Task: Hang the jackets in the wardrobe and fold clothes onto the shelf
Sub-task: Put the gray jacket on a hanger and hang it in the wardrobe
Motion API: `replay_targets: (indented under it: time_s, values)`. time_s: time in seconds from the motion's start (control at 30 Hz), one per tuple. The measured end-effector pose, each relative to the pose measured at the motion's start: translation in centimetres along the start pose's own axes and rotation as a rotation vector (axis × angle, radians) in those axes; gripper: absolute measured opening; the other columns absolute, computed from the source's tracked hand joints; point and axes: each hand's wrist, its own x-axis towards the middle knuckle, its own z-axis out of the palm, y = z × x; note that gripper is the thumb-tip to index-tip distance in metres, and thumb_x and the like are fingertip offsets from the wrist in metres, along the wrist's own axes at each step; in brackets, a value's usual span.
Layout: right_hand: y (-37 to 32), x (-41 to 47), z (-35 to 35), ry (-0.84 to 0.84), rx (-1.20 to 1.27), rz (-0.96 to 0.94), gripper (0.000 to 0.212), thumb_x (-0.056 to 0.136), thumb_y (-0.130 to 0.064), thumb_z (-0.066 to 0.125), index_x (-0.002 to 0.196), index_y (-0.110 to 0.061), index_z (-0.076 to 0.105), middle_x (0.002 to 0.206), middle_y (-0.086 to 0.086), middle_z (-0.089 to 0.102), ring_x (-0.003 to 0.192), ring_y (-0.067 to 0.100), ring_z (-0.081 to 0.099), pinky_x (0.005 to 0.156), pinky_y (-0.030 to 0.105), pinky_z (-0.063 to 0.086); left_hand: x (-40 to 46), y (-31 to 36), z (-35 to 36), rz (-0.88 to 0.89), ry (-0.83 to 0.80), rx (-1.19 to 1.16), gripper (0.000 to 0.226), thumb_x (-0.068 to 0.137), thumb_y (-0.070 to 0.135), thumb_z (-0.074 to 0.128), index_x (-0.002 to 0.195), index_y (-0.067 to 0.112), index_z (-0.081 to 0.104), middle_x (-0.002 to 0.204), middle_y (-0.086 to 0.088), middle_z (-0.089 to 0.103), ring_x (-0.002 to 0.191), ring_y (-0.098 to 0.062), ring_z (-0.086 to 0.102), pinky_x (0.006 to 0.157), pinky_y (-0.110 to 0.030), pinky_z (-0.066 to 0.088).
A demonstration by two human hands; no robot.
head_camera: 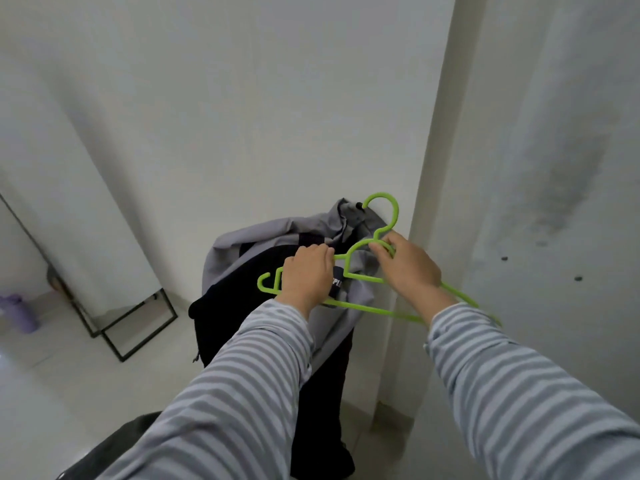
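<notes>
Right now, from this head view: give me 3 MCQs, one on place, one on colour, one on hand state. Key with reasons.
1. Where does the grey jacket hang?
A. on a wall peg
B. on the floor
C. on a chair

2. What colour are the hangers?
A. white
B. green
C. black

3. What is the right hand doing?
A. hanging idle
B. pressing the wall
C. gripping a hanger

Key: 1 A, its collar hooks over a dark peg. 2 B, bright green plastic. 3 C, fingers curl round the hanger neck, while the left hand holds the hangers' left end.
</notes>
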Motion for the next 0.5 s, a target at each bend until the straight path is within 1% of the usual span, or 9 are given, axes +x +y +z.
replay_targets:
  time_s: [0.1, 0.13, 0.27, 0.3, 0.4, 0.5]
  values:
    - [0.1, 2.6, 2.0, -0.012, -0.017, 0.023, 0.047, 0.092, -0.066, 0.03, 0.101, -0.028, 0.057, 0.105, 0.008, 0.067, 0.097, 0.033, 0.062, 0.07, 0.032, 0.038, 2.3, -0.9, 2.0, -0.038, 0.014, -0.019, 0.035, 0.104, 0.032, 0.021, 0.083, 0.018, 0.046, 0.099, -0.009, 0.063, 0.099, -0.035, 0.055, 0.081, -0.043, 0.039]
    - [0.1, 3.4, 2.7, -0.017, -0.027, 0.038, 0.051, 0.091, -0.067, 0.028, 0.101, -0.028, 0.059, 0.105, 0.008, 0.068, 0.098, 0.033, 0.062, 0.071, 0.032, 0.038, 3.1, -1.3, 2.5, -0.055, -0.006, -0.028, 0.035, 0.104, 0.032, 0.021, 0.081, 0.019, 0.045, 0.098, -0.01, 0.064, 0.098, -0.035, 0.056, 0.08, -0.042, 0.039]
    - [0.4, 6.0, 5.1, -0.018, -0.099, 0.1, 0.059, 0.089, -0.071, 0.024, 0.098, -0.027, 0.062, 0.109, 0.01, 0.067, 0.102, 0.033, 0.062, 0.071, 0.033, 0.038, 7.0, -2.9, 4.2, -0.114, -0.072, -0.137, 0.037, 0.102, 0.032, 0.026, 0.078, 0.015, 0.048, 0.097, -0.013, 0.065, 0.096, -0.035, 0.059, 0.071, -0.037, 0.039]
    - [0.6, 6.6, 5.7, -0.025, -0.11, 0.109, 0.06, 0.089, -0.071, 0.023, 0.097, -0.025, 0.062, 0.109, 0.011, 0.067, 0.102, 0.033, 0.061, 0.071, 0.033, 0.038, 8.1, -3.4, 4.7, -0.119, -0.073, -0.162, 0.036, 0.101, 0.032, 0.028, 0.078, 0.015, 0.051, 0.097, -0.013, 0.066, 0.095, -0.035, 0.059, 0.071, -0.036, 0.039]
    - [1.1, 8.5, 7.1, -0.03, -0.125, 0.138, 0.063, 0.089, -0.071, 0.023, 0.093, -0.022, 0.062, 0.107, 0.012, 0.067, 0.1, 0.033, 0.062, 0.071, 0.032, 0.038, 10.8, -4.5, 6.3, -0.128, -0.095, -0.22, 0.036, 0.1, 0.03, 0.033, 0.089, 0.011, 0.061, 0.102, -0.014, 0.067, 0.099, -0.035, 0.059, 0.077, -0.038, 0.043]
    - [1.9, 10.0, 8.4, -0.033, -0.149, 0.142, 0.063, 0.089, -0.072, 0.024, 0.087, -0.021, 0.062, 0.104, 0.012, 0.068, 0.097, 0.034, 0.062, 0.069, 0.032, 0.039, 12.9, -4.9, 8.3, -0.099, -0.08, -0.187, 0.026, 0.098, 0.025, 0.04, 0.097, 0.01, 0.061, 0.11, -0.013, 0.061, 0.108, -0.033, 0.052, 0.084, -0.042, 0.045]
